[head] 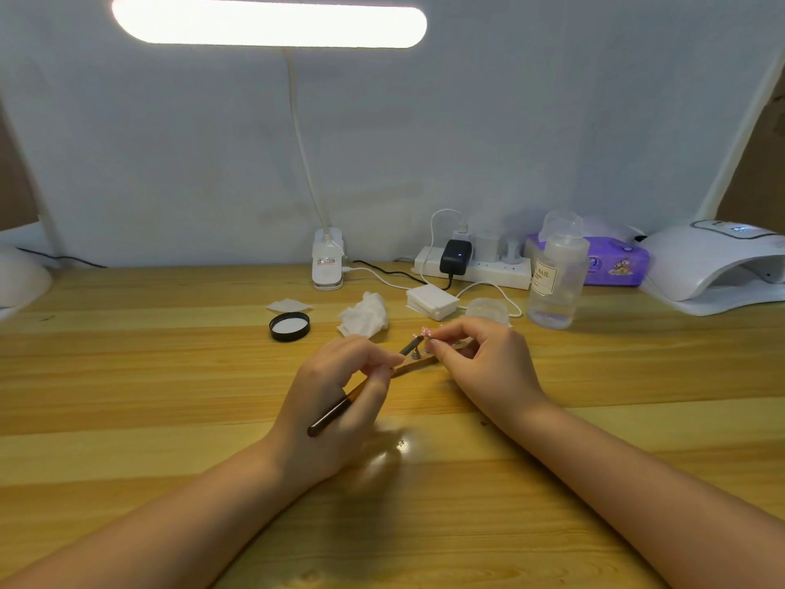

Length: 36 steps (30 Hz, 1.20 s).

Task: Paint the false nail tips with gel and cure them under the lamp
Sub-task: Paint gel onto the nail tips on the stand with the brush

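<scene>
Just in front of the wooden nail stand [418, 364], pink nail tip [425, 332] pinched in right hand [488, 367], brush [361, 386] gripped by left hand [335, 401]; likely featherlight, slick, springy, best held by edges or stand peg, clear of wet gel.

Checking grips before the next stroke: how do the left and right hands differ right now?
The left hand grips a dark-handled brush pen-style, its tip aimed right; the right hand pinches a small pink nail tip. The left sits nearer the camera, the right farther back. Both hover over the wooden table, meeting at the tip.
</scene>
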Each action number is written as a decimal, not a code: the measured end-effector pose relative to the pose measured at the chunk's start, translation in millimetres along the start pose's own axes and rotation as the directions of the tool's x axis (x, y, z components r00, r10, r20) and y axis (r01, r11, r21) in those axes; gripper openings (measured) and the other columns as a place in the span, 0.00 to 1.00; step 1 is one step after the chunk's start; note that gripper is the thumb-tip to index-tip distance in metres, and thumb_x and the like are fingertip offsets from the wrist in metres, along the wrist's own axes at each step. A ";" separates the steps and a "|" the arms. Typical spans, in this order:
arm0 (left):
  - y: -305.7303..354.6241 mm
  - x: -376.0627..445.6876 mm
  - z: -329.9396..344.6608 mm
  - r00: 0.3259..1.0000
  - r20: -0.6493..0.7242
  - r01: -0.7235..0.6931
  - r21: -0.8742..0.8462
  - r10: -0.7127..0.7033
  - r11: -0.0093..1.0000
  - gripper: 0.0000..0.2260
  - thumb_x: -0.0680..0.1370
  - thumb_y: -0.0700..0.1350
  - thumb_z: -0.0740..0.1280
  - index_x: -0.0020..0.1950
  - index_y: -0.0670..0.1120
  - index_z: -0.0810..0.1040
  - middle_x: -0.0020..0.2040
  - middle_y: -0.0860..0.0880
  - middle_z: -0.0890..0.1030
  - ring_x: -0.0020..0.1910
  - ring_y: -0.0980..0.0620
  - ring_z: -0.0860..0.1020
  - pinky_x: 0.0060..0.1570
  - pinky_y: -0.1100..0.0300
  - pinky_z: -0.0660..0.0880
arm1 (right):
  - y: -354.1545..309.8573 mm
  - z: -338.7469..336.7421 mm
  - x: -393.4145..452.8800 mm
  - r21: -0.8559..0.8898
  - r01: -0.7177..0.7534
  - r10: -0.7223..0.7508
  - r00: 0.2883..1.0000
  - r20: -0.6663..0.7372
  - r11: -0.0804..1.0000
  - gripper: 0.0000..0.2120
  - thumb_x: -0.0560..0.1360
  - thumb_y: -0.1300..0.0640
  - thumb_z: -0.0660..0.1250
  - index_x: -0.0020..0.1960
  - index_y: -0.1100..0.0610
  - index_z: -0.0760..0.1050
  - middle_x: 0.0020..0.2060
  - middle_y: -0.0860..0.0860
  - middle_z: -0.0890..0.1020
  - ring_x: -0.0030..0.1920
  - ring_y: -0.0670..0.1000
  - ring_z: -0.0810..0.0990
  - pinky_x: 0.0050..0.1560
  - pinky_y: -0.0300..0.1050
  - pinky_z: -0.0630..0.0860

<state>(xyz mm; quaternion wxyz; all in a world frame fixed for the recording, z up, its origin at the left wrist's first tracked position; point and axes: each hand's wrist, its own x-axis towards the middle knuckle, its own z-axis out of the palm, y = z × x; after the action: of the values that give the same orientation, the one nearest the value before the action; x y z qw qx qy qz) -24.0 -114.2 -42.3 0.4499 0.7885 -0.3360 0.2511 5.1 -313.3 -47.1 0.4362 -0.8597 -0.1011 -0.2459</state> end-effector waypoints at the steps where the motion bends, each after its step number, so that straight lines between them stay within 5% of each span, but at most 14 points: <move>1: 0.0 -0.2 -0.1 1.000 -0.008 0.000 -0.003 0.000 1.000 0.13 0.77 0.48 0.61 0.50 0.44 0.82 0.44 0.53 0.82 0.46 0.53 0.80 0.46 0.53 0.76 | 0.2 -0.2 0.2 0.005 -0.002 0.002 1.000 -0.001 1.000 0.04 0.73 0.55 0.73 0.47 0.48 0.83 0.39 0.40 0.82 0.36 0.37 0.75 0.34 0.30 0.68; 22: 4.2 0.5 0.0 0.993 -0.040 0.110 -0.063 -0.113 0.992 0.16 0.77 0.53 0.60 0.55 0.46 0.82 0.46 0.54 0.84 0.49 0.52 0.82 0.49 0.57 0.75 | 1.5 1.7 1.3 0.047 0.015 -0.016 1.000 0.012 0.999 0.03 0.72 0.53 0.73 0.45 0.46 0.82 0.35 0.40 0.81 0.31 0.40 0.73 0.31 0.30 0.68; 31: 8.8 -0.2 -1.0 0.988 -0.063 0.134 -0.124 -0.142 0.983 0.15 0.77 0.51 0.60 0.51 0.46 0.83 0.43 0.53 0.85 0.48 0.51 0.82 0.50 0.45 0.77 | 0.4 1.1 0.5 0.058 0.030 -0.031 0.999 0.012 0.998 0.11 0.73 0.56 0.72 0.42 0.39 0.78 0.32 0.39 0.79 0.33 0.40 0.73 0.31 0.30 0.69; 36: 4.3 0.2 0.7 0.978 -0.080 0.180 -0.149 -0.193 0.972 0.11 0.78 0.46 0.61 0.52 0.45 0.82 0.43 0.52 0.85 0.47 0.54 0.83 0.48 0.55 0.78 | -1.7 -0.1 -0.2 0.120 0.017 -0.022 0.999 0.045 0.993 0.06 0.73 0.56 0.72 0.44 0.43 0.81 0.34 0.40 0.81 0.33 0.40 0.74 0.32 0.31 0.70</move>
<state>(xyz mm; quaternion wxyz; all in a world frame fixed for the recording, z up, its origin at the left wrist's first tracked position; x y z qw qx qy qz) -27.1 -116.4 -40.2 0.5412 0.7703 -0.2556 0.2201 4.2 -312.3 -46.0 0.4820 -0.8364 -0.1339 -0.2239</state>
